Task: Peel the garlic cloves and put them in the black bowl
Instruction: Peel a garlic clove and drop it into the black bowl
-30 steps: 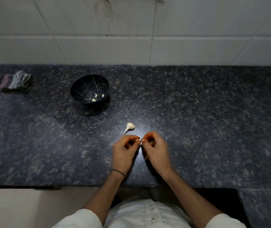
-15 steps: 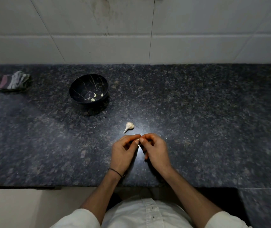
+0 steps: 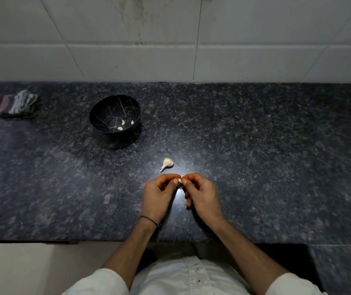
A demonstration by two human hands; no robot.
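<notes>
Garlic first: I see one clove [image 3: 179,180] pinched between both hands just above the worktop [image 3: 255,145], near its front edge. My left hand [image 3: 158,196] holds the clove with thumb and forefinger, the other fingers curled under. My right hand [image 3: 202,194] meets it from the other side, its fingertips [image 3: 184,182] clamped on the same clove. The clove is mostly hidden, so I cannot tell how much skin it has. A small bulb [image 3: 167,163] with a short stalk lies on the worktop just beyond my hands, touching neither. The bowl [image 3: 97,122] stands farther back and to the left, well apart from the bulb, upright, black with thin pale veins. Three peeled cloves [image 3: 123,122] lie in its bottom, toward the right side. A folded cloth [image 3: 17,103] sits far left near the tiled wall [image 3: 127,60]. A thin dark band [image 3: 149,219] circles my left wrist, and white sleeves [image 3: 97,282] show at the bottom.
</notes>
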